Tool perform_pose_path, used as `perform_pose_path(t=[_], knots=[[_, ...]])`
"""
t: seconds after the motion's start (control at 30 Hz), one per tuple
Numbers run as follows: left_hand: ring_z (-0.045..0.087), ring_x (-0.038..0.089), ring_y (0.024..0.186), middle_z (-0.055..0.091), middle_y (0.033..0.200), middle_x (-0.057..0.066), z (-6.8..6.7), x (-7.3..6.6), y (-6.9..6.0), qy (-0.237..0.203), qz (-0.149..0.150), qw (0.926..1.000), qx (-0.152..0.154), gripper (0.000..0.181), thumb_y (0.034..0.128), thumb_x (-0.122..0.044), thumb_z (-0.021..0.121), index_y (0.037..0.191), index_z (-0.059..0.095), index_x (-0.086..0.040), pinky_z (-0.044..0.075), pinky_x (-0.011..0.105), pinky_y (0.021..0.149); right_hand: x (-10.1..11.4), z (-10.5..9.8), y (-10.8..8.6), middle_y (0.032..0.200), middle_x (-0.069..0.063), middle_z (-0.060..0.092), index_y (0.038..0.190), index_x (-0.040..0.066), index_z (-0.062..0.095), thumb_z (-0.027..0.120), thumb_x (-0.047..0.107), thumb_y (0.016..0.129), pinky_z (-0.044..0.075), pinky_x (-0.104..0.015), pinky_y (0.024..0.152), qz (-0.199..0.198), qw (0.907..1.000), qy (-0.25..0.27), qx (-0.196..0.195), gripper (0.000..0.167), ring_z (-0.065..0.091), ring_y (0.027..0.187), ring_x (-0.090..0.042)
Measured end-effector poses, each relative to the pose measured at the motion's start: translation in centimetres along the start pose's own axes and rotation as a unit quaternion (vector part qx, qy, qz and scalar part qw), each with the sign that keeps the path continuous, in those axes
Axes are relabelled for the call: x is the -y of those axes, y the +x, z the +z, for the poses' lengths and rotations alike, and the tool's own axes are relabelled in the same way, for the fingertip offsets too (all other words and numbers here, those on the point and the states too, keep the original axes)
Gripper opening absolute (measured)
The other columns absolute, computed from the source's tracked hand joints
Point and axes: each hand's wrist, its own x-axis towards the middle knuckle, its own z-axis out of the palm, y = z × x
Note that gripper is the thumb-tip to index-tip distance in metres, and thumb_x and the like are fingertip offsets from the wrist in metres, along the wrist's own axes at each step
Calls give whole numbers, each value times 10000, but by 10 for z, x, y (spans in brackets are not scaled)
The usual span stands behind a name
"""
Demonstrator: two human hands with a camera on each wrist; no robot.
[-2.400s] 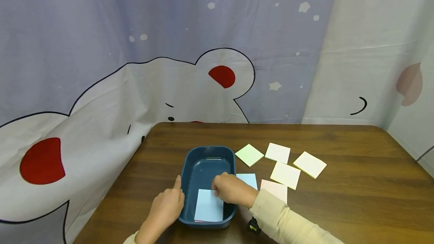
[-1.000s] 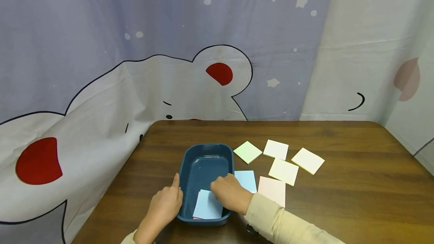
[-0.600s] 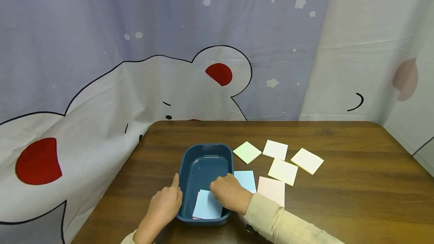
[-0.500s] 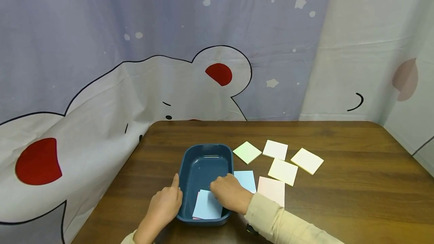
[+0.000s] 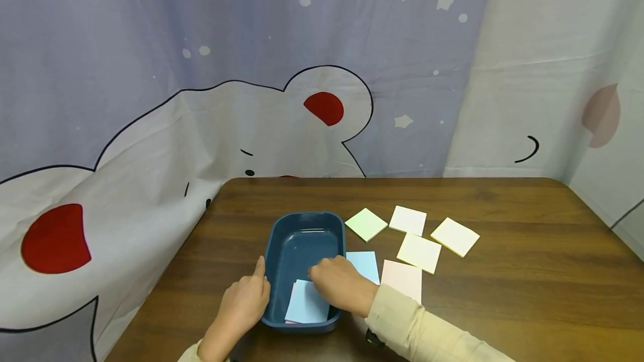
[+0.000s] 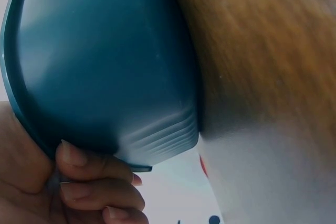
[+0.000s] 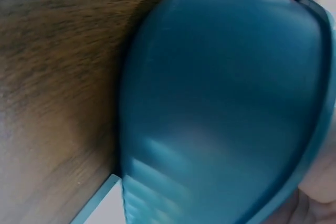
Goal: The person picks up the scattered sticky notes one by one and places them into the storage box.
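Note:
A dark-blue plastic tub [image 5: 297,253] stands on the table. Over its left rim lies my left hand [image 5: 244,299], index finger straight along the edge; the left wrist view shows the other fingers [image 6: 100,195] curled against the tub's outside. My right hand [image 5: 339,282] reaches over the right rim into the tub, its fingers curled at the upper right corner of a light-blue sticky note pad [image 5: 306,303]. Its fingertips are hidden there. Under that pad a thin pink edge [image 5: 290,322] shows. Outside the right rim lies another light-blue pad [image 5: 364,266], partly covered by the right forearm.
Right of the tub lie a green pad [image 5: 366,224], a white pad [image 5: 408,220], two pale-yellow pads [image 5: 420,252] and a pink pad [image 5: 402,279]. The wooden table [image 5: 533,272] ends against a printed curtain [image 5: 241,21].
The light-blue pad in the tub has turned slightly, showing pink at its left edge. My right hand has shifted a little left over it. My left hand stays on the rim.

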Motion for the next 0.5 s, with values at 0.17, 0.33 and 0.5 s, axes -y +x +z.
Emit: perform_pose_path(t=[0.17, 0.33, 0.5], knots=[[470, 189, 460, 579, 571, 109, -1, 0, 0, 8, -41, 10000, 56, 493, 940, -139, 470, 1376, 439, 88, 375, 374, 448, 1, -5, -1, 679, 13, 659, 752, 127, 683, 731, 148, 812, 397, -253, 495, -88, 9998, -72, -153, 80, 600, 593, -125], [467, 189, 461, 572, 566, 107, -2, -1, 0, 10, -45, 10000, 68, 494, 938, -136, 470, 1377, 437, 89, 373, 371, 446, 3, -17, -5, 770, 19, 700, 849, 131, 728, 739, 185, 815, 398, -250, 518, -78, 9992, -308, -252, 65, 601, 643, -139], [466, 188, 462, 568, 563, 104, -2, 0, 0, 0, -39, 10000, 77, 495, 940, -135, 466, 1380, 433, 89, 372, 369, 449, 0, -31, -13, 869, 21, 722, 965, 144, 747, 732, 215, 829, 332, -220, 555, 129, 9994, -256, -187, 154, 603, 712, -140]])
